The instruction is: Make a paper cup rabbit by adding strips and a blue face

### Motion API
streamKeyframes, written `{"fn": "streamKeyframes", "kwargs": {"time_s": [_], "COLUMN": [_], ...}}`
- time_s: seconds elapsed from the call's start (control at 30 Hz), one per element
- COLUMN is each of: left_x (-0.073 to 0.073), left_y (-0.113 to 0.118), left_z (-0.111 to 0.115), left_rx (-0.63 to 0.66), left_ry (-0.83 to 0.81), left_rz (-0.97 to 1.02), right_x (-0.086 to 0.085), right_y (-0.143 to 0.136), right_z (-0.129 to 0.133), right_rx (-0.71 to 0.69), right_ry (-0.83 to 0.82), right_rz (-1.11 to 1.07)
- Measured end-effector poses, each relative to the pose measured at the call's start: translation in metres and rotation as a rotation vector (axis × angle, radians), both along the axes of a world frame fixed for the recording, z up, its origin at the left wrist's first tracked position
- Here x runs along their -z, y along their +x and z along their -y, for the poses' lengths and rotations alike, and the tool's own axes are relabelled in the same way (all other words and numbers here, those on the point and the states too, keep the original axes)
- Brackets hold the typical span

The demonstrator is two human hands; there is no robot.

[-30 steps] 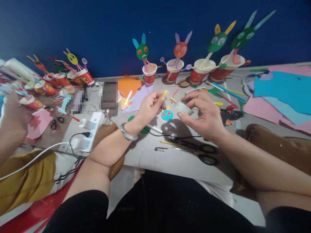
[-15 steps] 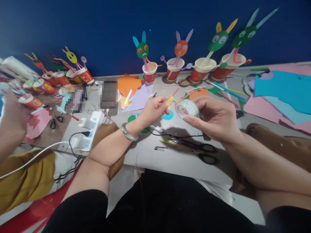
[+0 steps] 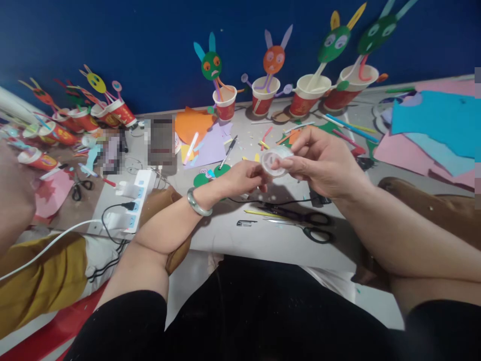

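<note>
While the grey table point(image 3: 225, 240) is standing before a blue wall point(image 3: 161, 55), the right hand point(image 3: 323, 163) is gripping a tape roll point(image 3: 273, 161) at the frame's centre, the left hand point(image 3: 246, 179) curling its fingers beside it.

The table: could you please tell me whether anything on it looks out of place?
Tiny scraps lie strewn before the cups like cutting litter; a loose pen cap lies by the scissors, seemingly parted from its pen.
</note>
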State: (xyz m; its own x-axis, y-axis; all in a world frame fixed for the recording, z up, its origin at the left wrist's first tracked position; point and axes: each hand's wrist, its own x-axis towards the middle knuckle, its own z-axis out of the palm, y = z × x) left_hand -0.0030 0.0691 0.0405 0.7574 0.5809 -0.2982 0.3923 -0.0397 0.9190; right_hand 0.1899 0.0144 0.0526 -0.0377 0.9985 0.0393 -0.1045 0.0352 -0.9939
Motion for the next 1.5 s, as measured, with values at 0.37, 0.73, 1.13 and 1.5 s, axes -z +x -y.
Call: {"fn": "streamKeyframes", "kwargs": {"time_s": [0.37,0.73,1.13,1.5], "left_x": [-0.005,0.001,0.001,0.005], "left_y": [0.003,0.001,0.0,-0.001], "left_z": [0.004,0.006,0.007,0.007], "left_rx": [-0.011,0.0,-0.113,-0.102], "left_ry": [-0.109,-0.126,-0.274,-0.244], "left_rz": [0.0,0.103,0.241,0.257], "right_x": [-0.003,0.0,0.015,0.013], "right_y": [0.005,0.005,0.006,0.011], "right_z": [-0.003,-0.01,-0.016,-0.015], "right_rx": [-0.043,-0.042,-0.082,0.018], "right_ry": [-0.012,-0.005,0.048,0.164], "right_rz": [-0.029,-0.068,0.062,0.293]}}
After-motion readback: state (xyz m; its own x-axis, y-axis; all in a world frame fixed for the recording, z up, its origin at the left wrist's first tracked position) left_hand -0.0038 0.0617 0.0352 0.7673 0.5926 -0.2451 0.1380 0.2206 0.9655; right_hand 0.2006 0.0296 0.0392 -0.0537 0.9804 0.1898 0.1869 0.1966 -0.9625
